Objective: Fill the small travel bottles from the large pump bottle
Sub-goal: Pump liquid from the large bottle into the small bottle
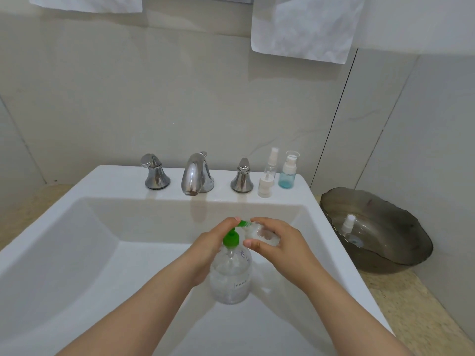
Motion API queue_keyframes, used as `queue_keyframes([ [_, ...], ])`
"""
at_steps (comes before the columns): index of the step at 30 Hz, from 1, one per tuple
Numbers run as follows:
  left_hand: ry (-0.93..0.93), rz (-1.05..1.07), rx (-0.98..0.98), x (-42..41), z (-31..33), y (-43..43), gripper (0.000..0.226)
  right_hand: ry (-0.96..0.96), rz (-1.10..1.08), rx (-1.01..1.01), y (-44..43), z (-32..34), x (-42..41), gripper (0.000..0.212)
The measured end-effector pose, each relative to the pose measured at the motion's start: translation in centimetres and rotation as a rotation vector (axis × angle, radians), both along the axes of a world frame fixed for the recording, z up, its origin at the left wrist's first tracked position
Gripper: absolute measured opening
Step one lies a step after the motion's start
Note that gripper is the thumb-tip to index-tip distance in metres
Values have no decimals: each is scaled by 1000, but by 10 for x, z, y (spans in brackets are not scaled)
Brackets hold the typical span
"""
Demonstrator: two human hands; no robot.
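A clear pump bottle (230,276) with a green pump head (231,238) is upright over a white sink (102,181), between two bare hands. The left hand (210,246) comes in from the bottle's left, its fingers (231,222) curled over the top of the pump head. The right hand (282,244) grips a small clear travel bottle (259,233), fingers (262,222) and thumb curled round it, holding it against the green spout just beside the left fingertips. Beyond the fingers, on the sink's back ledge, stand a chrome faucet (196,173) and two handles (154,173). To the right of these are a clear spray bottle (271,163), a blue bottle (288,173) and a white cap (266,186). Well to the right of the right fingers, a smoky glass bowl (411,255) on the beige surface (416,319) holds another small bottle (348,227). White towels (303,29) hang far beyond — high on the wall.
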State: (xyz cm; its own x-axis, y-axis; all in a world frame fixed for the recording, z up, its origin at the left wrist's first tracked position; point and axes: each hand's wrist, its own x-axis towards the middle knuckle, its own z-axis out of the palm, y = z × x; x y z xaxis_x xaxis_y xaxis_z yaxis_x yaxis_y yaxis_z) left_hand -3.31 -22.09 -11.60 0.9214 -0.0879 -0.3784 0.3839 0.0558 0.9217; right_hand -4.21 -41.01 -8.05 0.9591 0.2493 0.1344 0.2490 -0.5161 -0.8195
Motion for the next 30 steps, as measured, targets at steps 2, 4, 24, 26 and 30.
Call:
queue_keyframes([
  [2,12,0,-11,1,-1,2,94,6,6,-5,0,0,0,50],
  [4,16,-12,-19,-1,1,3,89,18,14,-22,0,-1,0,50],
  [24,-6,-9,20,-13,22,-2,42,32,8,17,0,1,0,46],
  [26,-16,-25,36,-12,21,-3,55,26,8,25,0,2,0,46],
  [30,6,-22,36,-12,21,-3,50,11,10,11,0,2,1,49],
])
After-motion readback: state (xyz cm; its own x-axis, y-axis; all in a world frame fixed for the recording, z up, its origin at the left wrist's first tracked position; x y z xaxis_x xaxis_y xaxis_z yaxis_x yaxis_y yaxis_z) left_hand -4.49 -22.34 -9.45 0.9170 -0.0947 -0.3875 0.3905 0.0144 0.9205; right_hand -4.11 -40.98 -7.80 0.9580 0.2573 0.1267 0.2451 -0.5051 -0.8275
